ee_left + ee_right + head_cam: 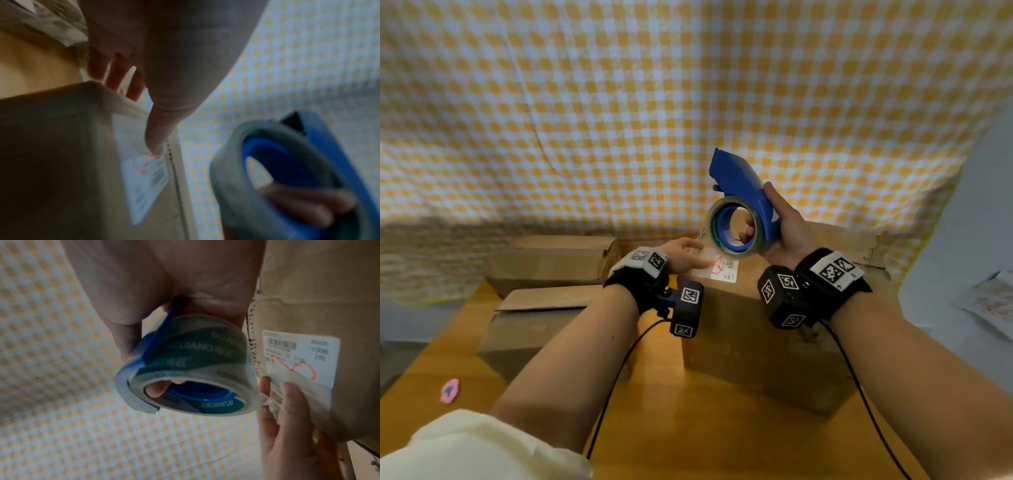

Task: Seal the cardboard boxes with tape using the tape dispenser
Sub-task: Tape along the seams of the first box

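A small pink flat object lay on the wooden table, well to the left of both hands. Two brown cardboard boxes with loosely closed flaps sat just left of the left hand, one behind the other. The left hand reached forward with fingers straight, its fingertips pressing a clear strip of tape down onto the top of a larger brown cardboard box, over the edge of a white printed shipping label marked with red pen. That box stood under and between the two hands. Just right of the left hand, raised above the box, the right hand gripped a blue plastic tape dispenser loaded with a roll of clear tape; its fingers curled through the roll's core and the thumb lay along the blue guard, whose end pointed upward. A yellow-and-white checked cloth hung behind both hands. Some crumpled paper lay far to the right of the right hand.
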